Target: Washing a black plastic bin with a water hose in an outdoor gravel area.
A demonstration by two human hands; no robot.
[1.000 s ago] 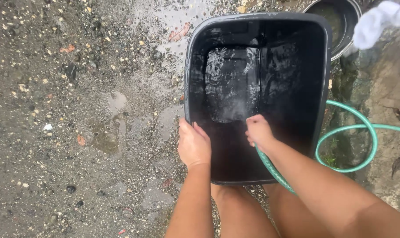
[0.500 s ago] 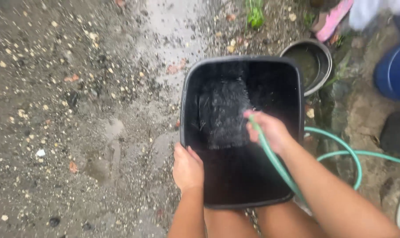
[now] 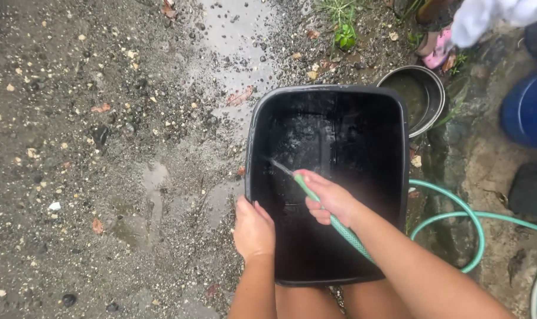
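A black plastic tub (image 3: 363,118) is seen at the centre of the wet gravel ground (image 3: 103,147). Its near-left rim, at about eight o'clock, is gripped by the left hand (image 3: 253,229), fingers curled over the edge. The green garden hose (image 3: 457,204) is clasped in the closed right hand (image 3: 330,198) inside the tub, nozzle aimed toward ten o'clock. A metal bowl (image 3: 419,94) is placed just beside the tub at two o'clock, a blue container (image 3: 528,109) farther right.

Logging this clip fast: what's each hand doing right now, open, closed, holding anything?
Left hand: closed on the rim of the black tub.
Right hand: closed around the green hose, its end aimed into the tub.
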